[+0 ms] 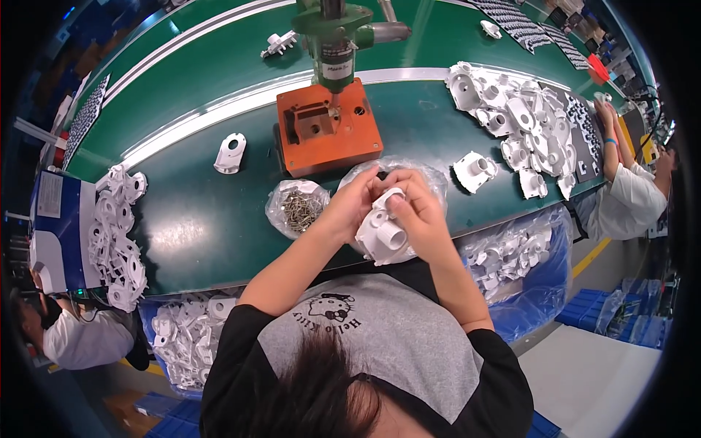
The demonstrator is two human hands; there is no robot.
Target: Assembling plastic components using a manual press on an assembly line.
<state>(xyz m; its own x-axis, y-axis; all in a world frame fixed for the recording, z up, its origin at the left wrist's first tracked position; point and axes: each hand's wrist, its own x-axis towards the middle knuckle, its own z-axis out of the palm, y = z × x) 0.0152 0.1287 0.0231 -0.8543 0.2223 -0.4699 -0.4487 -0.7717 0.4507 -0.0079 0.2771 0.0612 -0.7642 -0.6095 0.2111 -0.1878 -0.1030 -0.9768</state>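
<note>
My right hand (418, 212) grips a white plastic housing (385, 237) with a short round tube, held in front of my chest over the table's near edge. The fingers of my left hand (353, 206) are closed at the housing's upper left side. Something small and dark shows between the fingertips of both hands; its kind cannot be made out. Under and behind my hands lies a clear plastic bag (436, 182), its contents mostly hidden. To its left, a second clear bag holds many metal screws (300, 212).
Ahead stands an orange fixture block (332, 150) beneath a green press (336, 55). White housings pile up at right (529, 124) and left (120, 241); single ones (231, 154) lie between. Blue-lined bins (540, 292) flank me. Co-workers sit at far left and right.
</note>
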